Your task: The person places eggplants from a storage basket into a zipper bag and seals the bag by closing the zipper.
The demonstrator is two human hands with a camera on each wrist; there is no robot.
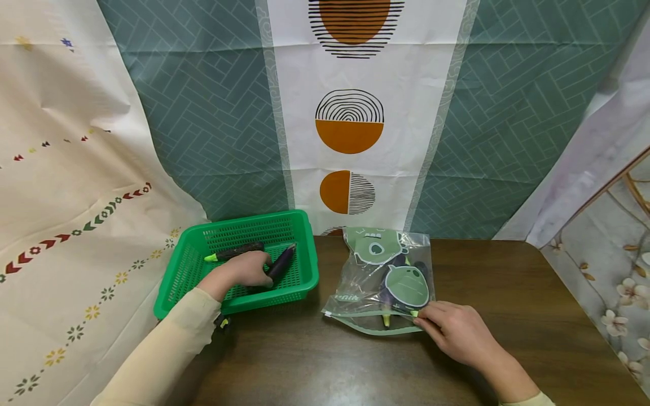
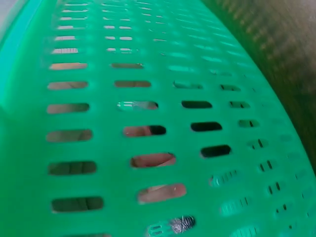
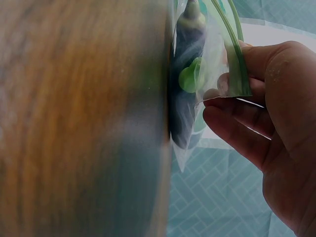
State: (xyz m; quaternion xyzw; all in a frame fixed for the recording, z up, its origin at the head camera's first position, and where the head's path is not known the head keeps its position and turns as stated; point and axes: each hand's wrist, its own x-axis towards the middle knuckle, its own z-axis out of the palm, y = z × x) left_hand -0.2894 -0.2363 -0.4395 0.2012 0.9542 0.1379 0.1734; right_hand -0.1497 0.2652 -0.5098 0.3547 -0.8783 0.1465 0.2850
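Inside the green plastic basket (image 1: 311,248), my left hand (image 1: 250,269) grips a dark purple eggplant (image 1: 283,263) with its fingers curled over it. Another eggplant (image 1: 236,251) with a bright green stem end lies behind that hand. My right hand (image 1: 454,327) pinches the near right corner of a clear zip bag (image 1: 363,287) lying on the table. Several eggplants (image 1: 387,301) are in the bag, stem ends towards its mouth. The right wrist view shows thumb and fingers on the bag's green zip strip (image 3: 239,64). Slotted basket wall (image 2: 108,153) hides most of my left hand in the left wrist view.
The brown wooden table (image 1: 304,361) carries both the basket and the bag. A patterned cloth (image 1: 350,163) hangs behind the table's back edge. Light flowered cloth (image 1: 91,254) drapes along the left, beside the basket. A small dark object (image 1: 222,322) shows beneath my left sleeve.
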